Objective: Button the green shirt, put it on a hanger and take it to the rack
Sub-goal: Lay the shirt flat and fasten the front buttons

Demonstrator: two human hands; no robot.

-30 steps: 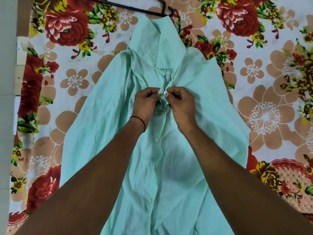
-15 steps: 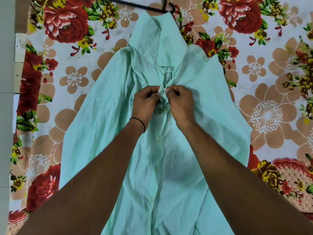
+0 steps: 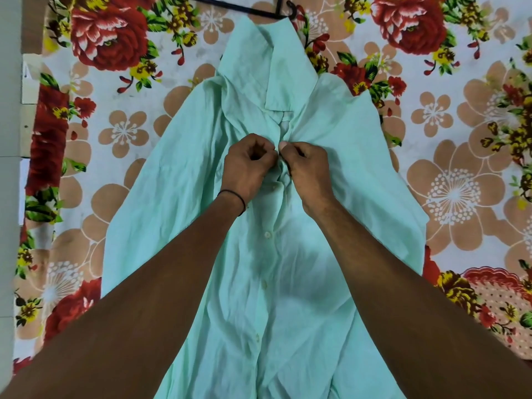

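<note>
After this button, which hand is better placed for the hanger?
Left, probably: thin black hanger lies past the light green shirt collar, mostly on the left hand side. Right hand equally busy pinching.

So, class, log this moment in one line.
buttoning | left hand, right hand: pinch green shirt front | black hanger: beyond collar, untouched | floral sheet underneath

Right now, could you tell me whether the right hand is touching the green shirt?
Touching. The head view shows the right hand pinching the bunched front of the green shirt.
</note>
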